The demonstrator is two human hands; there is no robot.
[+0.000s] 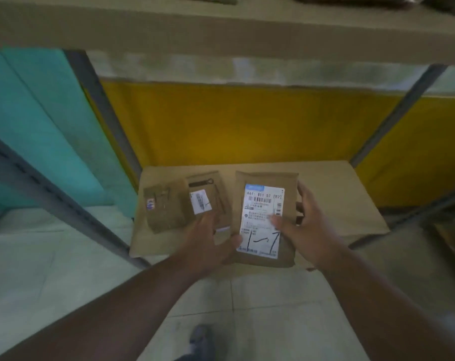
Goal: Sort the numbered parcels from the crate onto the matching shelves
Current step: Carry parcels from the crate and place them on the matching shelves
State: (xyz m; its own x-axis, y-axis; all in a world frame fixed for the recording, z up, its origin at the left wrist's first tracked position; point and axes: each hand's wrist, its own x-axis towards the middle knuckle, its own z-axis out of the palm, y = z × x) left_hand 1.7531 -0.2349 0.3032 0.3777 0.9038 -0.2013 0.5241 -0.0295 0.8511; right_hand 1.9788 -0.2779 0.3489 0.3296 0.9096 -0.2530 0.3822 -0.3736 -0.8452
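low shelf, cardboard-lined: three brown parcels flat on it — small, middle, large labelled.

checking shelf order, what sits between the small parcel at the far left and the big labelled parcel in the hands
In the head view, one middle parcel with a small white label lies between the small parcel and the labelled parcel, overlapping the small one.

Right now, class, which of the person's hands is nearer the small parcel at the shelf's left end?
Left. The left hand lies just right of and below the small parcel, its fingers over the middle parcel. The right hand is farther right, gripping the labelled parcel.
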